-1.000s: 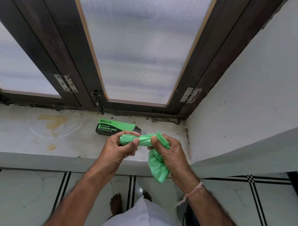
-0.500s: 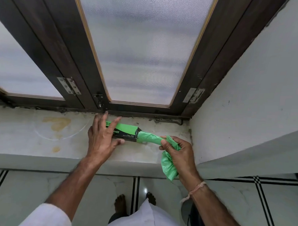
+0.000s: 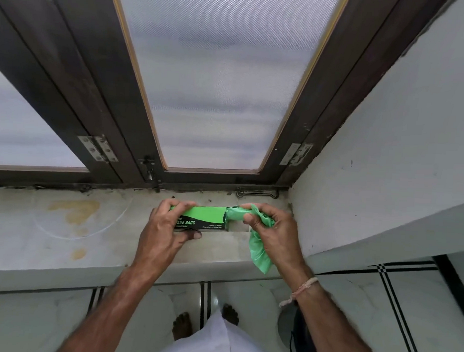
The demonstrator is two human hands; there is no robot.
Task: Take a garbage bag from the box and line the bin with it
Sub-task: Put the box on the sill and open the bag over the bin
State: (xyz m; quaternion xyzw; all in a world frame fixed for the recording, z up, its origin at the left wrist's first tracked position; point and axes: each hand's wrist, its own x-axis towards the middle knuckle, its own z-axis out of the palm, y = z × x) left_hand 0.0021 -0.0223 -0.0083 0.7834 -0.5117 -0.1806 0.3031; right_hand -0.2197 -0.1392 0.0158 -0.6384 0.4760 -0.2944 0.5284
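Observation:
A green and black garbage bag box lies on the stone window sill, with my left hand gripping its left part. A green roll of bags sticks out of the box's open right end. My right hand is closed on the roll's outer end and on a loose green garbage bag that hangs down over the sill's front edge. A dark round shape, possibly the bin, shows low on the floor under my right forearm, mostly hidden.
A dark wooden window frame with frosted glass rises behind the sill. A white wall closes the right side. The sill carries yellowish stains at the left. Below are white floor tiles with black lines and my bare feet.
A second ago both hands held the roll clear of the box. My left hand then moved onto the box, and the roll's end now sits inside the box's open right end.

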